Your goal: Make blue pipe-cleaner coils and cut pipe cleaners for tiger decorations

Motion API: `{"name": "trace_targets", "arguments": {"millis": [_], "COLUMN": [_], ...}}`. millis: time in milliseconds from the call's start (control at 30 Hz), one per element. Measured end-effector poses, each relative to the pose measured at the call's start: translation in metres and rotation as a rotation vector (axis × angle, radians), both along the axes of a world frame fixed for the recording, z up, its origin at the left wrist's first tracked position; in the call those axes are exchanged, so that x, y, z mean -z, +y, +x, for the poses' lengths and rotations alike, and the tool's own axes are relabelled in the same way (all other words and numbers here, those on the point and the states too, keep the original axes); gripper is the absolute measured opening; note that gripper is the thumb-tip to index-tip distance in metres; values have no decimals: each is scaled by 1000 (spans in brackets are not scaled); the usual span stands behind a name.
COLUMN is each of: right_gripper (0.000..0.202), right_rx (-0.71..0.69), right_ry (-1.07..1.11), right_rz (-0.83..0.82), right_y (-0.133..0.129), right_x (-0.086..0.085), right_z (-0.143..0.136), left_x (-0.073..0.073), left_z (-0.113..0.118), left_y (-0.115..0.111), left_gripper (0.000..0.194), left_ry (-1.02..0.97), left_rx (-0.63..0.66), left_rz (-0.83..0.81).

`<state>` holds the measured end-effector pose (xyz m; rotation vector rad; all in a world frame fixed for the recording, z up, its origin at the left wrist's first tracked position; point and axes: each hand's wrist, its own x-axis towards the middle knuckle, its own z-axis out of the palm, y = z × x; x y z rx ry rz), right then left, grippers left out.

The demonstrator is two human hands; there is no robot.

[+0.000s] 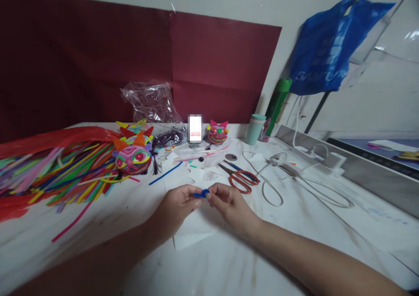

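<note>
Between my two hands is a short blue pipe cleaner (205, 193), curled into a small coil at one end. My left hand (180, 202) pinches its straight part between thumb and fingers. The thumb and fingertips of my right hand (229, 202) are closed on the coiled end. Both hands are held over a sheet of white paper (196, 232) on the marbled table. A longer blue pipe cleaner (166, 173) lies just beyond my left hand. Past my right hand rest the orange-handled scissors (240, 180).
Many coloured pipe cleaners (75, 169) spread on red plastic at the left, beside a colourful horned figure (133, 158). A smaller pink figure (218, 132) stands at the back. A green cup (255, 130) and white cables (314, 189) are to the right.
</note>
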<state>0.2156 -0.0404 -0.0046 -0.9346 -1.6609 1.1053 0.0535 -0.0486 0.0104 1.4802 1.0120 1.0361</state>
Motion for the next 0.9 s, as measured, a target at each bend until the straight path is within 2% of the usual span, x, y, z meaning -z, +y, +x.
{"name": "trace_targets", "arguments": {"millis": [133, 267, 467, 600, 667, 733, 833, 900], "right_gripper": [40, 38, 33, 26, 27, 32, 41, 43], "right_rx": [-30, -75, -164, -127, -99, -92, -72, -71], "right_ry": [123, 146, 70, -93, -143, -91, 57, 90], "right_rz": [-109, -127, -67, 56, 64, -10, -135, -153], "right_y": [1, -3, -7, -9, -8, -5, 0, 2], "right_x": [-1, -3, -8, -9, -8, -6, -3, -2], "right_z": [-3, -5, -1, 1, 1, 0, -1, -1], "left_x": [4, 6, 2, -2, -3, -4, -3, -2], "left_z": [3, 3, -3, -10, -11, -10, -6, -3], "left_y": [-1, -2, 1, 6, 6, 6, 5, 4], "left_gripper": [15, 15, 19, 15, 13, 13, 13, 17], "left_ry": [-25, -65, -127, -38, 46, 82, 15, -30], "left_rx": [-67, -110, 56, 141, 117, 47, -24, -43], "left_rz": [-29, -23, -107, -135, -119, -72, -41, -48]}}
